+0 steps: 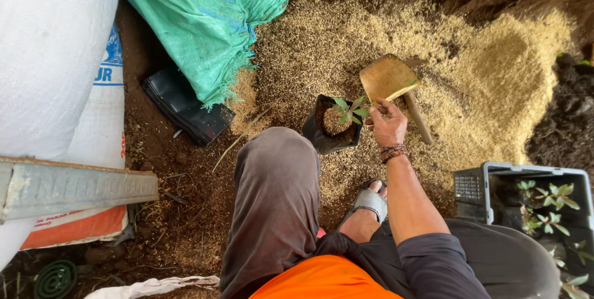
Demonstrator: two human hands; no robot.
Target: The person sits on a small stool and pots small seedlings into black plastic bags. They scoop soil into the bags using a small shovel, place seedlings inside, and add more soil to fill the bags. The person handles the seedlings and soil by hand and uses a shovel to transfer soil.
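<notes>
Black plastic makes the little grow bag (330, 127), and it sits on the ground just beyond the person's bent knee. It is full of dark soil with pale husks on top. A small green seedling (350, 110) stands up in it, with a few pointed leaves and a thin stem.

The right hand (388, 127) is right beside the bag, on its right side. Its fingers are curled in and look like they pinch something small near the plant, but I cannot tell what. The left hand is not in view.

This looks like the potting step, with the plant being set firm in its bag. I think the next move calls for a soft touch, so the thin stem does not bend or snap.

Just past the hand lies a wooden scoop (388, 78) with a handle, resting on a big heap of yellow husks (495, 70). Far left is a green woven sack (204, 20), with a stack of flat black bags (184, 108) under its edge. White sacks (52, 57) stand further left. Near right, a grey crate (495, 178) holds more seedlings.
</notes>
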